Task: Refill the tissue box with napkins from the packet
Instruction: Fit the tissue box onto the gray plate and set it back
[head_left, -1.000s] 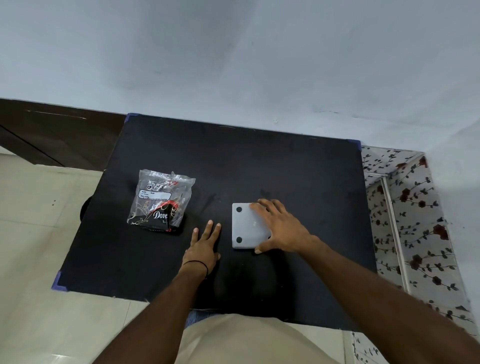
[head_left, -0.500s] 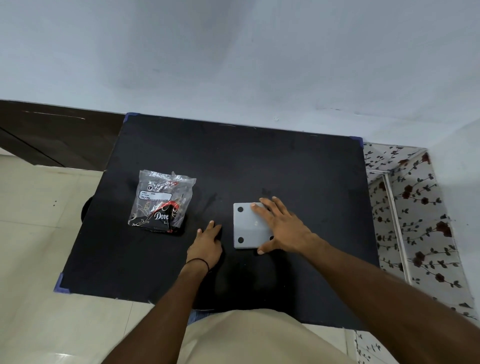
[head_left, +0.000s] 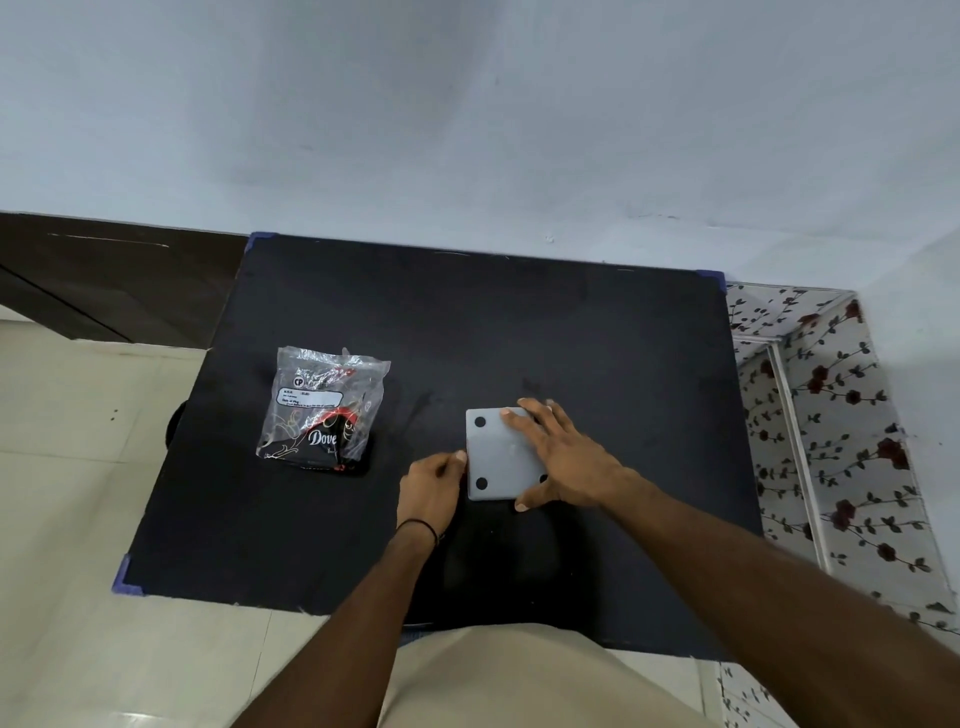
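A grey square tissue box (head_left: 496, 457) lies upside down on the black table (head_left: 597, 353), with dark round feet at its corners. My right hand (head_left: 558, 457) lies spread over the box's right half, thumb at the near edge. My left hand (head_left: 434, 486) is curled beside the box, and its fingertips touch the box's left edge. The napkin packet (head_left: 322, 413), clear crinkled plastic with a black and red "Dove" print, lies to the left, apart from both hands.
The table stands against a pale wall. Its left and near edges drop to a tiled floor (head_left: 67, 467). A flower-patterned surface (head_left: 841, 426) adjoins the right edge. A dark wooden panel (head_left: 114, 280) is at the far left.
My left hand moved right from flat on the table and curled against the box's left edge. My right hand stayed on the box.
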